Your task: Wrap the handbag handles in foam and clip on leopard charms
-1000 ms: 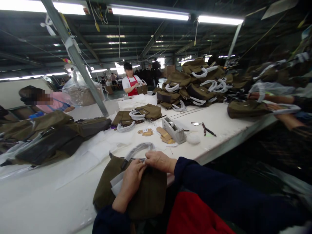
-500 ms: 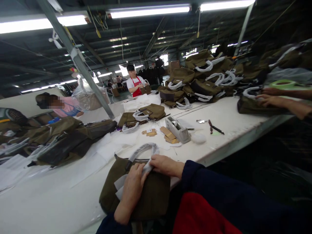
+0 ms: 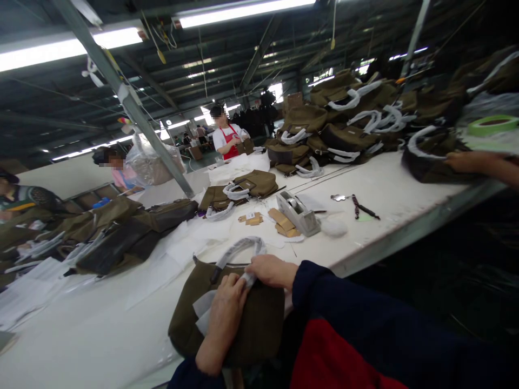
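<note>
At the left of the white table (image 3: 81, 329), olive and dark bags (image 3: 121, 243) lie in a heap; a person (image 3: 30, 197) is behind the heap at far left; thin white sheets (image 3: 162, 265) spread from the heap toward the table's middle; a person in pink (image 3: 124, 175) is beyond, near a slanting metal post (image 3: 133, 113); the olive bag (image 3: 194, 302) rests at the table's near edge, its lower part jutting past that edge; the left hand (image 3: 229, 308) is clamped on the bag's near handle (image 3: 250, 279), which is wrapped in white, with pale flaps (image 3: 203, 308) showing beside the wrist; the wrapped far handle (image 3: 233, 251) arches up behind; the right hand (image 3: 272, 270) is closed on the same near handle, its fingertips just beside the left's; farther in lie two bags (image 3: 261, 183), small tags (image 3: 253, 218), brown cards (image 3: 286, 222), a grey tape dispenser (image 3: 300, 217), a white wad (image 3: 333, 227) and a dark slim item (image 3: 366, 209); a tall pile of bags (image 3: 304, 116) stands toward the far edge; by the right-hand near edge, a co-worker's hand (image 3: 466, 162) touches a dark bag (image 3: 424, 165), near a green tape roll (image 3: 492, 125).
</note>
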`<state>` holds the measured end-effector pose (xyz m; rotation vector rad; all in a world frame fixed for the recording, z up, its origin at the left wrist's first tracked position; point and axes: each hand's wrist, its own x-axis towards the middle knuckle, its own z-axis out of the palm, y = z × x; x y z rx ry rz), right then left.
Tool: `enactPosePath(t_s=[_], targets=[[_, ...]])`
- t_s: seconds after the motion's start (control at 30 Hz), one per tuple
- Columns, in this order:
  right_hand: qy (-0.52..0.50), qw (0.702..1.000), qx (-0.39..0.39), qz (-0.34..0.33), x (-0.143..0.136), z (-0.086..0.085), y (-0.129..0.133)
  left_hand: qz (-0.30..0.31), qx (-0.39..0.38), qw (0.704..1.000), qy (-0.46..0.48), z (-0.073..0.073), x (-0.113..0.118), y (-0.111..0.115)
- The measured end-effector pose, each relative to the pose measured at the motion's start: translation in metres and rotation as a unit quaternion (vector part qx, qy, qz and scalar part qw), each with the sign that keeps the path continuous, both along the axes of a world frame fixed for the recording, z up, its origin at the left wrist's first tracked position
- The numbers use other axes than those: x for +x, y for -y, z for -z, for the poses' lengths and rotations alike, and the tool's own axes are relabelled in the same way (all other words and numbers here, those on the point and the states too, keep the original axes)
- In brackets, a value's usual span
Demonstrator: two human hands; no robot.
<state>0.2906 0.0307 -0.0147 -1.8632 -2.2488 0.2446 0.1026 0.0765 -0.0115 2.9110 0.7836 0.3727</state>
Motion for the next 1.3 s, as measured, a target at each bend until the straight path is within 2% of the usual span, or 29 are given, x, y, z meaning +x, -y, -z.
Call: enactPosePath(t_s=[0.17,0.23,0.33,0.47,0.67,0.83,1.07,1.17,1.23,1.3], targets=[[-0.001,0.999,0.021,0.049,-0.008,-0.012,0.001,-0.007,-0.006,1.000,0.007,0.000,0.001,0.002],[-0.038,0.998,0.048,0.026,-0.014,-0.016,0.003,-0.014,-0.016,0.999,0.024,0.000,0.000,0.002],[-0.146,0.986,0.065,-0.034,-0.024,-0.016,0.005,-0.035,-0.050,0.997,0.054,-0.001,-0.004,0.001],[-0.218,0.975,0.034,-0.032,-0.031,-0.012,0.004,-0.038,-0.089,0.994,0.050,-0.009,-0.019,0.000],[-0.167,0.986,0.000,-0.017,-0.031,-0.009,-0.002,-0.117,-0.021,0.992,-0.051,-0.030,-0.049,-0.007],[-0.107,0.994,0.016,-0.012,-0.036,-0.004,-0.007,-0.142,-0.020,0.986,-0.088,-0.041,-0.055,-0.007],[-0.094,0.992,0.077,-0.019,-0.039,0.001,-0.004,-0.131,-0.024,0.990,-0.045,-0.034,-0.059,-0.007],[-0.094,0.991,0.094,-0.016,-0.041,0.001,-0.002,-0.150,0.045,0.988,-0.014,-0.030,-0.060,-0.006],[-0.095,0.990,0.103,-0.018,-0.043,0.001,0.000,-0.130,0.087,0.988,-0.017,-0.028,-0.059,-0.003],[-0.102,0.989,0.108,-0.015,-0.044,0.002,0.001,-0.098,0.092,0.990,-0.041,-0.025,-0.058,0.002]])
